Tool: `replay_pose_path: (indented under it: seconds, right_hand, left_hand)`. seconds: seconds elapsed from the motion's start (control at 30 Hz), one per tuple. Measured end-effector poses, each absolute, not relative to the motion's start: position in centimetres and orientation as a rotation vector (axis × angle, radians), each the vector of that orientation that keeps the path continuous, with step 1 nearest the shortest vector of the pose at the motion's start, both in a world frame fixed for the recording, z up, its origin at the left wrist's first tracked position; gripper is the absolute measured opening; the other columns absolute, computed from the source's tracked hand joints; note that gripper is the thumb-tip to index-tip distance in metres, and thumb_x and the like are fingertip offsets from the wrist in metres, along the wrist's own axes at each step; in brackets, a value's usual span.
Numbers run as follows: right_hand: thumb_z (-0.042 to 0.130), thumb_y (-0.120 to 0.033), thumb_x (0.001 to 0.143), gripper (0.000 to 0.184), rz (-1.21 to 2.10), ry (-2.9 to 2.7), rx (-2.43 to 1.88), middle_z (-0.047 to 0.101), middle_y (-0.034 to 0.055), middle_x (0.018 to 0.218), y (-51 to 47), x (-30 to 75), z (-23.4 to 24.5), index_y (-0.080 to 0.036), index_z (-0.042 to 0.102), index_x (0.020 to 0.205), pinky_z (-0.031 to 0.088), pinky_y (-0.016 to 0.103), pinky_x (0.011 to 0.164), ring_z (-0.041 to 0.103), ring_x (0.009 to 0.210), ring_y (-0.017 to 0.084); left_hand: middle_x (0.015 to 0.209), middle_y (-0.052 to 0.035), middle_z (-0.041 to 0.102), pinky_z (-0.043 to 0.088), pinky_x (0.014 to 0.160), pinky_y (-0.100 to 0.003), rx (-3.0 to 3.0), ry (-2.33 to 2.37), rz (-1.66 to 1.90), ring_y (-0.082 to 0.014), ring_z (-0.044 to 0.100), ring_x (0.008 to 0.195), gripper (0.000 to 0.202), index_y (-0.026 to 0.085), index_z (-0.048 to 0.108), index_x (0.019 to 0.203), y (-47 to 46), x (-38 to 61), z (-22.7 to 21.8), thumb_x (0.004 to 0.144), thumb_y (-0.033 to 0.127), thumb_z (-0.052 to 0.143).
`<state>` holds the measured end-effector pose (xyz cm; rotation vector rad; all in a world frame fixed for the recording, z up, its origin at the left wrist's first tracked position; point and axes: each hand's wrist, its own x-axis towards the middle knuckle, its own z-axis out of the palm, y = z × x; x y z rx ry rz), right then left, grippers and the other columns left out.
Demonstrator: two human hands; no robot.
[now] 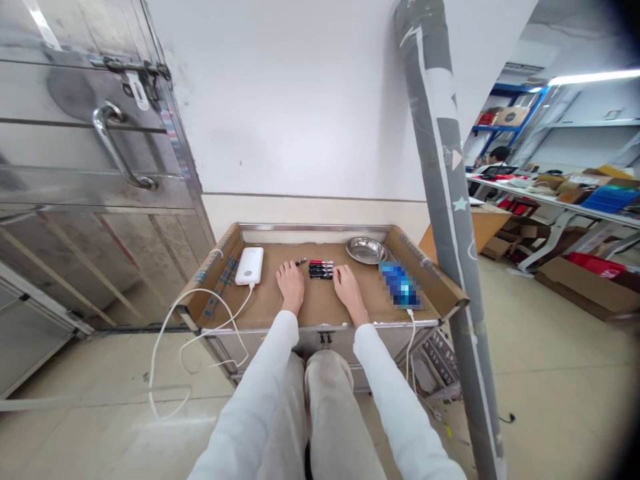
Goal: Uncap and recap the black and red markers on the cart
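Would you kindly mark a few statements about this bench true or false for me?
1. Both the left hand and the right hand lie flat on the cardboard. True.
2. The pens lie between the hands. True.
3. The power bank is right of the right hand. False: it lies left of the left hand.
4. The dish holds the pens. False: it stands apart, behind and right of them.
5. A cable runs from the power bank. True.

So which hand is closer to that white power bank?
Left. The left hand lies flat just right of the power bank; the right hand is farther right, beyond the markers.
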<state>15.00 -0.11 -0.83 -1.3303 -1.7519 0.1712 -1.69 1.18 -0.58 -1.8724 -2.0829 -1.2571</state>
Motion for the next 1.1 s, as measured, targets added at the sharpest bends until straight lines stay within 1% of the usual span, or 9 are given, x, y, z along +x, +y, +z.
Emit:
replay_pose_path:
  seconds: [0.1,0.2,0.3,0.37,0.43,0.6,0.77,0.93,1.1]
  right_hand:
    - [0.033,-0.037,0.093,0.031,0.263,-1.642,-1.292,0.059,0.0099,0.092,0.7,15.3,-0.9,-0.019,0.058,0.088,0.042,0.035,0.086,0.053,0.088,0.021]
    - [0.039,-0.049,0.090,0.036,0.421,-1.463,-1.247,0.062,0.0083,0.090,1.2,15.5,-0.9,-0.019,0.059,0.088,0.044,0.033,0.082,0.055,0.084,0.019]
    - [0.044,-0.059,0.084,0.045,0.732,-1.321,-1.142,0.064,0.0056,0.086,1.1,15.8,-0.5,-0.019,0.060,0.095,0.044,0.028,0.064,0.055,0.069,0.015]
    - [0.047,-0.063,0.080,0.051,0.975,-1.252,-1.055,0.065,0.0040,0.080,0.9,16.0,-0.3,-0.018,0.062,0.097,0.040,0.025,0.052,0.052,0.057,0.012]
    - [0.052,-0.064,0.076,0.052,1.165,-1.197,-0.968,0.066,0.0036,0.078,0.6,16.2,0.0,-0.017,0.064,0.095,0.037,0.024,0.049,0.051,0.053,0.011]
    - [0.071,-0.050,0.067,0.041,1.430,-1.187,-0.845,0.069,0.0040,0.080,0.1,16.5,0.2,-0.017,0.069,0.090,0.042,0.022,0.053,0.056,0.061,0.011]
    - [0.075,-0.042,0.066,0.037,1.523,-1.133,-0.816,0.070,0.0054,0.083,-0.2,16.4,0.5,-0.017,0.072,0.092,0.050,0.024,0.062,0.061,0.065,0.012]
    - [0.079,-0.039,0.063,0.039,1.455,-1.164,-0.803,0.071,0.0059,0.096,0.0,16.4,0.1,-0.018,0.072,0.095,0.052,0.031,0.081,0.065,0.079,0.015]
    - [0.081,-0.041,0.057,0.040,1.226,-1.156,-0.871,0.072,0.0055,0.089,0.6,16.3,-0.9,-0.016,0.072,0.087,0.051,0.035,0.088,0.065,0.081,0.016]
  left_hand:
    - [0.096,-0.0167,0.058,0.041,0.090,-0.048,-1.799,-2.138,-1.266,-0.0309,0.054,0.104,0.022,0.012,0.056,0.093,0.8,-1.8,-0.5,0.087,0.009,0.036]
    - [0.097,-0.0149,0.057,0.044,0.088,-0.045,-1.904,-2.049,-1.350,-0.0282,0.054,0.099,0.020,0.012,0.056,0.098,0.1,-2.0,-0.3,0.090,0.014,0.037]
    - [0.102,-0.0117,0.056,0.046,0.088,-0.039,-2.231,-1.767,-1.424,-0.0238,0.054,0.098,0.021,0.016,0.055,0.106,-0.7,-2.0,0.2,0.093,0.022,0.040]
    - [0.104,-0.0086,0.054,0.046,0.091,-0.036,-2.476,-1.517,-1.432,-0.0205,0.054,0.101,0.022,0.020,0.055,0.111,-1.1,-1.7,0.6,0.094,0.025,0.042]
    - [0.105,-0.0067,0.053,0.045,0.094,-0.034,-2.651,-1.327,-1.409,-0.0184,0.054,0.103,0.022,0.023,0.056,0.112,-1.3,-1.4,0.8,0.094,0.026,0.044]
    - [0.110,-0.0065,0.056,0.049,0.091,-0.033,-2.719,-1.266,-1.571,-0.0161,0.058,0.099,0.034,0.025,0.048,0.125,-1.0,-0.9,0.6,0.092,0.030,0.049]
    - [0.108,-0.0071,0.060,0.052,0.085,-0.031,-2.532,-1.290,-1.874,-0.0141,0.061,0.090,0.035,0.021,0.045,0.124,-0.8,-1.2,0.4,0.091,0.032,0.051]
    - [0.107,-0.0079,0.060,0.052,0.085,-0.032,-2.319,-1.441,-2.005,-0.0152,0.061,0.092,0.024,0.020,0.051,0.113,-1.3,-1.8,1.1,0.093,0.033,0.046]
    - [0.104,-0.0069,0.062,0.051,0.084,-0.030,-2.311,-1.526,-2.077,-0.0148,0.062,0.092,0.018,0.019,0.054,0.106,-1.4,-2.3,0.9,0.092,0.028,0.047]
